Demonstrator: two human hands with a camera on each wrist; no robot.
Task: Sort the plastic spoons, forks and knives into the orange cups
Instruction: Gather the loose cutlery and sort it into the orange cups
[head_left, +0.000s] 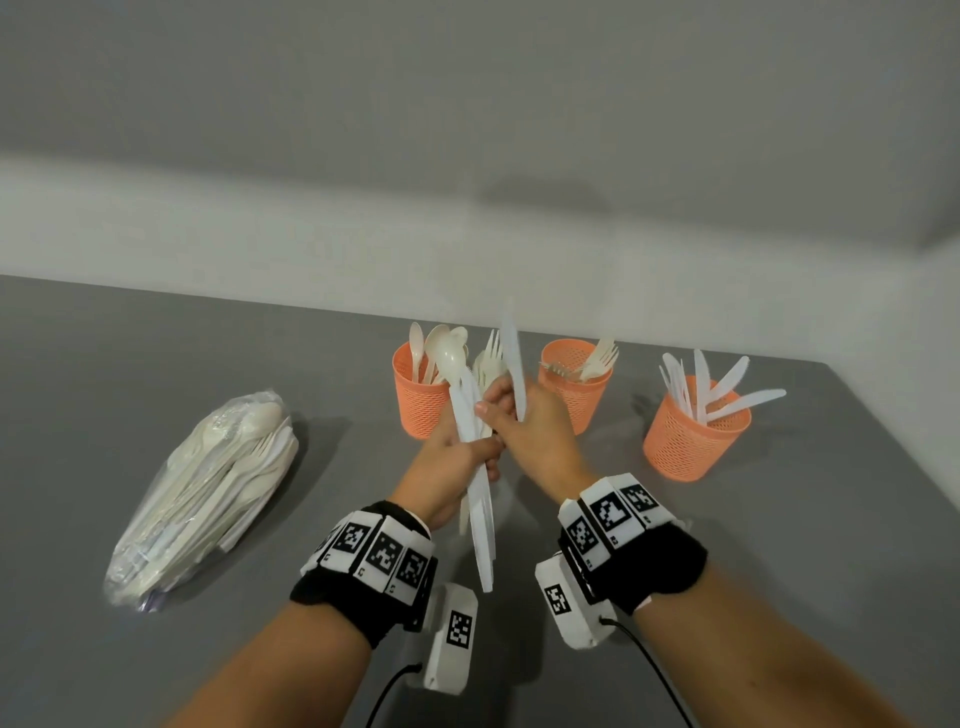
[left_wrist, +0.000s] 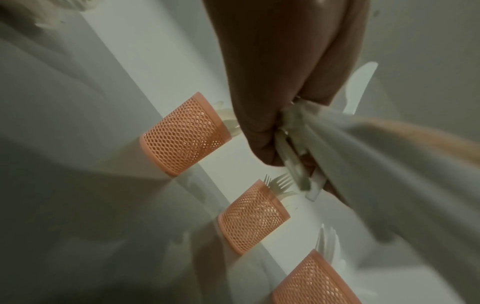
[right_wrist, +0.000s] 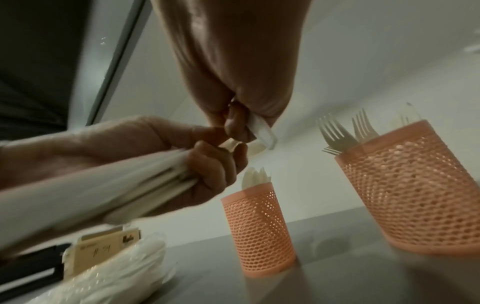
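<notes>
Three orange mesh cups stand in a row on the grey table. The left cup (head_left: 420, 402) holds spoons, the middle cup (head_left: 577, 387) forks, the right cup (head_left: 691, 436) knives. In front of the left cup my left hand (head_left: 465, 451) grips a bundle of white plastic cutlery (head_left: 478, 499), a spoon bowl sticking out on top. My right hand (head_left: 506, 413) pinches the handle of a single white knife (head_left: 511, 358), blade up, right beside the bundle. The right wrist view shows the knife handle (right_wrist: 262, 131) between thumb and fingers, next to my left hand (right_wrist: 207, 164).
A clear plastic bag of more cutlery (head_left: 208, 493) lies on the table at the left. The table's far edge meets a pale wall behind the cups. A small card box (right_wrist: 103, 248) and a dark object sit behind the bag in the right wrist view.
</notes>
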